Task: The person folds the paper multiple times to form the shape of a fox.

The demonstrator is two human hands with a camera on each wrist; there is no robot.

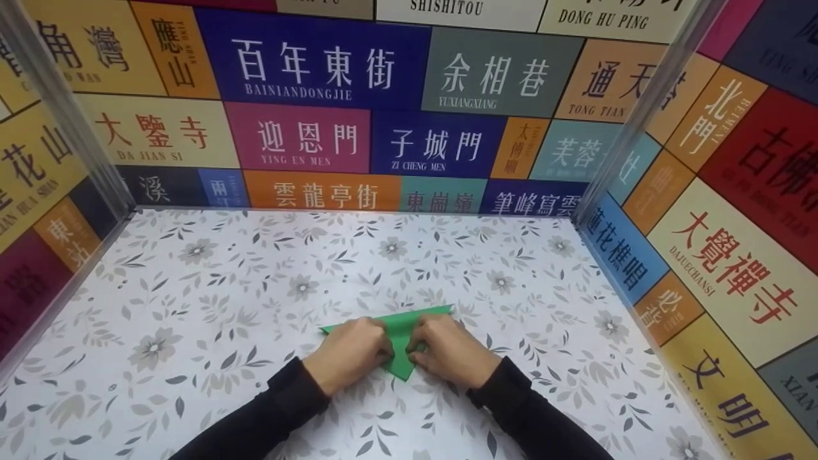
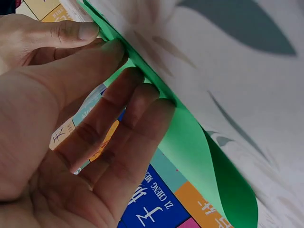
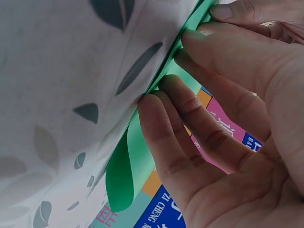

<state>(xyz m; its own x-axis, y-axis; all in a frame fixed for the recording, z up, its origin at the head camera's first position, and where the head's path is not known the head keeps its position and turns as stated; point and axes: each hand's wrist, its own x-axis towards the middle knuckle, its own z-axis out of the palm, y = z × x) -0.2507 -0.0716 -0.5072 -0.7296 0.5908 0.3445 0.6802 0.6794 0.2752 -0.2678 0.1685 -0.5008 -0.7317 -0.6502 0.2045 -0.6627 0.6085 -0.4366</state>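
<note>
A sheet of green paper (image 1: pixel 401 335), folded into a triangular shape, lies on the table with one corner toward the person. My left hand (image 1: pixel 354 351) pinches its left part between thumb and curled fingers. On the other side my right hand (image 1: pixel 454 348) pinches the paper in the same way, a small gap from the left. In the left wrist view the paper (image 2: pixel 190 147) has a rounded, raised fold beyond the fingertips. A similar curved fold of the paper (image 3: pixel 121 175) shows in the right wrist view. The palms hide part of the sheet.
A white cloth or sheet with grey leaves and flowers covers the table (image 1: pixel 192 306). Colourful panels printed with Chinese characters form a back wall (image 1: pixel 307 70) and side walls, including the right wall (image 1: pixel 735 255). Clear strips run along the corners.
</note>
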